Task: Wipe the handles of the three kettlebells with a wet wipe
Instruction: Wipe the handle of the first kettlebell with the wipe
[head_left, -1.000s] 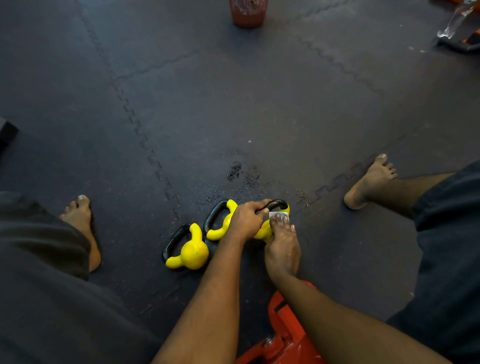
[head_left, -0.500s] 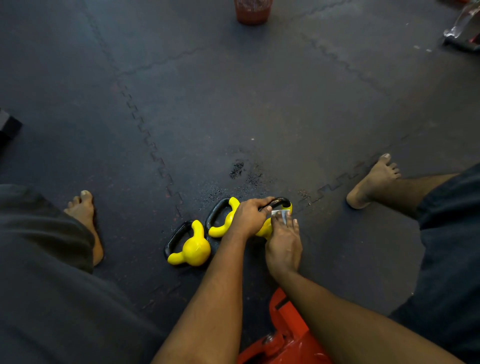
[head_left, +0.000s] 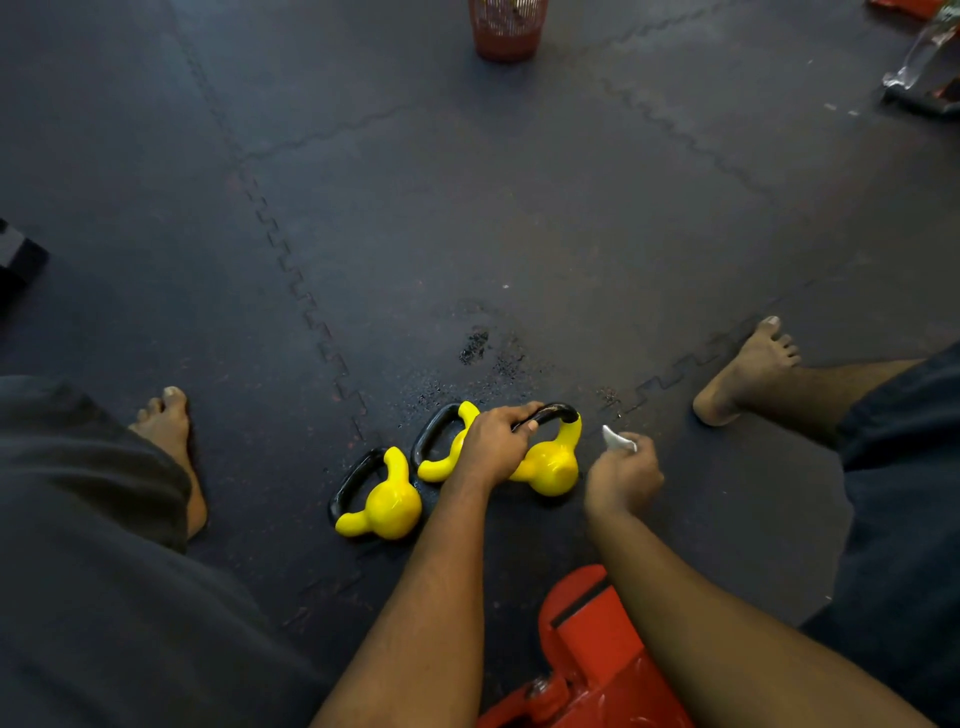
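Three yellow kettlebells with black handles lie in a row on the dark floor mat between my feet. The left kettlebell (head_left: 387, 501) lies untouched. The middle kettlebell (head_left: 447, 452) is partly hidden under my left hand (head_left: 493, 444), which grips the black handle (head_left: 553, 414) of the right kettlebell (head_left: 550, 465). My right hand (head_left: 623, 475) is off to the right of that kettlebell, clear of it, pinching a small white wet wipe (head_left: 618, 440).
An orange-red piece of equipment (head_left: 587, 654) sits close below my arms. A red mesh basket (head_left: 506, 28) stands far ahead. Black and clear items (head_left: 922, 78) lie at the far right, a dark block (head_left: 18, 257) at the left edge. My bare feet (head_left: 171, 441) (head_left: 748, 374) flank the kettlebells.
My right hand with the wipe has lifted off the right kettlebell's handle and moved right, away from it. My left hand keeps its grip on that handle.
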